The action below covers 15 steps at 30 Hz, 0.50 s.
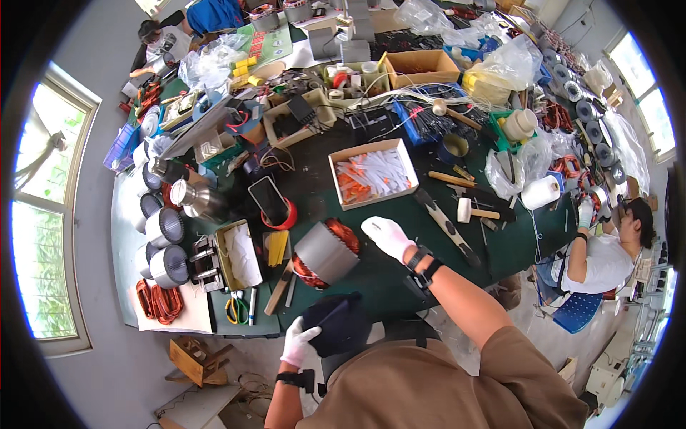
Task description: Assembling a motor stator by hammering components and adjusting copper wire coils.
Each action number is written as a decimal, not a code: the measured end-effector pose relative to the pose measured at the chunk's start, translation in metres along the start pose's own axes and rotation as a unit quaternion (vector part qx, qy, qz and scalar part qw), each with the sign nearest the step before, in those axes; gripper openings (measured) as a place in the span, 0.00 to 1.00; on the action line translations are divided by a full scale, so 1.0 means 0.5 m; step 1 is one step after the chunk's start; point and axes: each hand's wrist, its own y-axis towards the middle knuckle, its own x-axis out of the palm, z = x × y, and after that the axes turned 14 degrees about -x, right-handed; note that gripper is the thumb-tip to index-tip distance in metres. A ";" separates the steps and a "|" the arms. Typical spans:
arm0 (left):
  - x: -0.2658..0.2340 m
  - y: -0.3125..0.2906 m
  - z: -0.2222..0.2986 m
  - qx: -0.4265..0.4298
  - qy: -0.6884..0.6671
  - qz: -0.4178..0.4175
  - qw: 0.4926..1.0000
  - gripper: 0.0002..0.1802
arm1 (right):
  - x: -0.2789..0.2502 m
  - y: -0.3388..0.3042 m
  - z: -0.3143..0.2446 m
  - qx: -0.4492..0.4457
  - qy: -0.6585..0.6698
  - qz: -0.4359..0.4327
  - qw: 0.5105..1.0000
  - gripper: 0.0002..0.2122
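Observation:
My left hand (pixel 297 343), in a white glove, grips the edge of a dark navy, cloth-like piece (pixel 337 323) at the table's front edge; its exact kind is unclear. Just beyond it, a grey motor stator (pixel 327 254) with copper-red windings lies on its side on the dark green table. To the right of the stator, apart from it, my gloved right hand (pixel 386 237) hovers low over the tabletop. Its fingers look stretched out with nothing in them. A white box (pixel 411 187) of white and orange strips stands beyond that hand.
Scissors (pixel 236 307), a wooden stick (pixel 279 289) and a paper-filled box (pixel 223 266) lie left. A phone (pixel 267 199) leans on a red tape roll (pixel 286 216). Right are a long dark tool (pixel 449 227) and a white-headed mallet (pixel 466 211). A co-worker (pixel 607 250) sits far right.

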 end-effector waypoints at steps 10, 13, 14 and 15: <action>0.212 0.296 -0.026 0.010 0.137 0.066 0.988 0.31 | -0.126 -0.310 0.027 0.014 -0.239 -0.018 0.971 0.11; 0.267 0.295 0.003 0.029 0.273 0.159 0.948 0.29 | -0.091 -0.312 0.022 -0.098 -0.300 -0.101 0.943 0.09; 0.277 0.290 -0.003 0.132 0.343 0.247 0.896 0.27 | -0.079 -0.299 0.016 -0.120 -0.314 -0.126 0.934 0.09; 0.285 0.284 -0.009 0.231 0.406 0.329 0.820 0.26 | -0.069 -0.284 0.012 -0.141 -0.326 -0.151 0.922 0.10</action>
